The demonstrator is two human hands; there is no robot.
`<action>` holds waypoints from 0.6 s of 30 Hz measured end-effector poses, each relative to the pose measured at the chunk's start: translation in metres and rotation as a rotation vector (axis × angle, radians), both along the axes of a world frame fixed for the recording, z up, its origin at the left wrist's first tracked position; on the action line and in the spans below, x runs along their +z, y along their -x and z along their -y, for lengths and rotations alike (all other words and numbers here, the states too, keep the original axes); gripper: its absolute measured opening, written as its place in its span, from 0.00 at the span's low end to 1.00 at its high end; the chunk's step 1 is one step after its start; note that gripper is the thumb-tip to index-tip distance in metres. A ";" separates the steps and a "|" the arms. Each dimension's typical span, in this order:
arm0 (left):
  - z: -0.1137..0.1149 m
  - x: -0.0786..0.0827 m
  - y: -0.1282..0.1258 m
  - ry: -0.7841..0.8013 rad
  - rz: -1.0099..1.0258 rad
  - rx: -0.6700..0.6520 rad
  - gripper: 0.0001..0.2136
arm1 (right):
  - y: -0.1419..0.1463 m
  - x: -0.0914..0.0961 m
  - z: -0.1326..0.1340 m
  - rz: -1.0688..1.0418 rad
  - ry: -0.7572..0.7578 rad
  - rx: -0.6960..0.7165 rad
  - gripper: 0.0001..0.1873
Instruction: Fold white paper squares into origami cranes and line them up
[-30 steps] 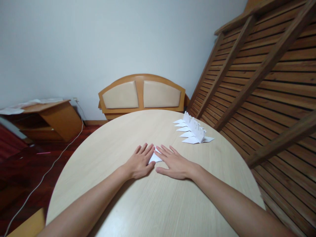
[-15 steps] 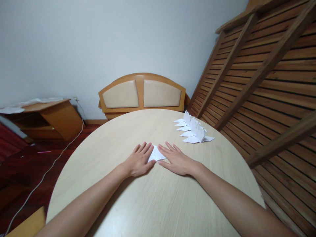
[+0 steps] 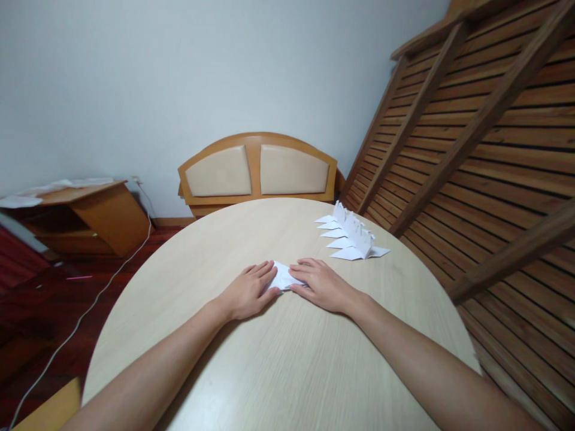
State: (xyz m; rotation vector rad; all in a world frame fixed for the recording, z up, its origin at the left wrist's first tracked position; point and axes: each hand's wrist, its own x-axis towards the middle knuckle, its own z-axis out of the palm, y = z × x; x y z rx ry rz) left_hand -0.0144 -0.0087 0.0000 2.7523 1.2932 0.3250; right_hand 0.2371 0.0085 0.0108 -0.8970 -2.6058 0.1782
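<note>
Lying flat near the middle of the round wooden table (image 3: 278, 371), a folded white paper (image 3: 283, 277) sits between both hands. Left hand (image 3: 248, 292) rests palm down with fingers outstretched over the paper's left edge. Right hand (image 3: 324, 284) curls its fingers onto the paper's right side, pinching a fold. Toward the table's far right edge stands a row of finished folded paper pieces (image 3: 350, 236).
</note>
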 end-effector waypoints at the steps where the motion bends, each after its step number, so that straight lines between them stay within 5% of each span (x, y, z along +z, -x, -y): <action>1: 0.000 0.000 0.000 -0.001 0.002 -0.006 0.26 | 0.000 0.001 0.000 -0.002 -0.004 0.005 0.16; 18: -0.001 0.005 0.001 0.021 0.028 -0.045 0.21 | 0.002 0.002 -0.001 -0.034 0.016 0.036 0.15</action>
